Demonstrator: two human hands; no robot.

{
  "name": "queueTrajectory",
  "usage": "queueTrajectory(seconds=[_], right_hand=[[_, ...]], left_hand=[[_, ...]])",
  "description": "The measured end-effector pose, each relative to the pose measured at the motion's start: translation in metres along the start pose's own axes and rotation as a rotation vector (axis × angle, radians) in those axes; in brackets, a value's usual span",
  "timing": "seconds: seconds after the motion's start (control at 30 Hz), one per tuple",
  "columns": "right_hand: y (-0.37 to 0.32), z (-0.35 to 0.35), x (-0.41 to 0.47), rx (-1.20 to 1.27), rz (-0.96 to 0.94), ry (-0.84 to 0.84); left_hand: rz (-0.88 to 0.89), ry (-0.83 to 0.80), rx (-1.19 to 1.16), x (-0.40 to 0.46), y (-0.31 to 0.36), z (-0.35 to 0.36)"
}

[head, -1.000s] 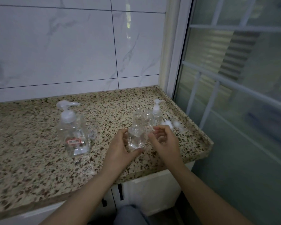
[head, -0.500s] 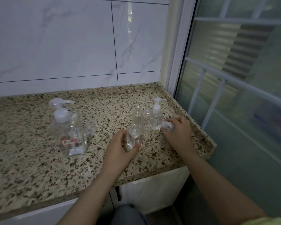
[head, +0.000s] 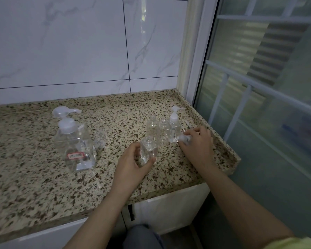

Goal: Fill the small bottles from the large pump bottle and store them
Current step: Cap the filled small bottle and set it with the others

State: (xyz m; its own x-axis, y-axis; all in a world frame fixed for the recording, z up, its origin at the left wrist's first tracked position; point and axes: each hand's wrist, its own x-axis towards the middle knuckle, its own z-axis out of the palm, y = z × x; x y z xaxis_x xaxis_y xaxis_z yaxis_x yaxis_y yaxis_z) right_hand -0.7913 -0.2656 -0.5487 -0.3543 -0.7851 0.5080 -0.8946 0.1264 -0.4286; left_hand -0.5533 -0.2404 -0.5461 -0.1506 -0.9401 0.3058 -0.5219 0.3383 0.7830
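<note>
Obs., standing beside the person at the speckled stone surface (head: 34,177).

Left hand (head: 131,164): fingers curled round a small square bottle (head: 148,150), thumb across its lower front. Bottle stands upright near the front of the surface, neck uncapped. It looks clear throughout; I cannot tell whether any liquid is in it.

Right hand (head: 197,144): fingers closed on a small white pump cap (head: 184,138), low to the surface and just right of the bottle group. Whether the cap is being picked up or set down I cannot say from here.

Behind the held bottle, three more small bottles close together: two uncapped ones (head: 152,125) and (head: 163,128), and one with its pump fitted (head: 175,128) (the only one that looks finished, though its fill level is not readable either).

Large pump bottle (head: 74,142): upright, well to the left of the hands, red-edged label low on its front, untouched by either hand. A second large pump head (head: 65,111) shows just behind it; what it sits on is hidden.

Progress, as a judgement: early to middle. One small bottle appears closed; three have open necks. The held one is the bottle in work, at either the uncapping or recapping stage. Remaining: pumping from the large bottle into the open ones, capping each, then storing the set. No storage container is visible from this position.
</note>
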Motion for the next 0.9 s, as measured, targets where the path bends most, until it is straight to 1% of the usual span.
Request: queueTrajectory(seconds=[0.2, 0.4, 0.5, 0.63, 0.77, 0.9], right_hand=[[0.002, -0.001, -0.004, 0.047, 0.004, 0.026], [-0.001, -0.005, -0.007, 0.019, -0.012, 0.013], [-0.001, -0.010, -0.010, 0.011, -0.023, -0.029], [-0.002, -0.016, -0.016, 0.060, -0.046, -0.071], [-0.002, -0.019, -0.021, 0.108, 0.002, -0.082], [-0.002, -0.021, -0.021, 0.107, 0.013, -0.101]], left_hand=[[0.000, 0.005, -0.005, -0.003, 0.004, -0.002], [0.008, 0.006, -0.018, -0.004, 0.005, -0.003], [0.009, 0.004, -0.016, -0.004, 0.005, -0.003], [0.007, 0.005, -0.014, -0.004, 0.004, -0.002], [0.011, 0.011, -0.007, -0.004, 0.004, -0.002], [0.013, 0.010, -0.002, -0.005, 0.004, -0.002]])
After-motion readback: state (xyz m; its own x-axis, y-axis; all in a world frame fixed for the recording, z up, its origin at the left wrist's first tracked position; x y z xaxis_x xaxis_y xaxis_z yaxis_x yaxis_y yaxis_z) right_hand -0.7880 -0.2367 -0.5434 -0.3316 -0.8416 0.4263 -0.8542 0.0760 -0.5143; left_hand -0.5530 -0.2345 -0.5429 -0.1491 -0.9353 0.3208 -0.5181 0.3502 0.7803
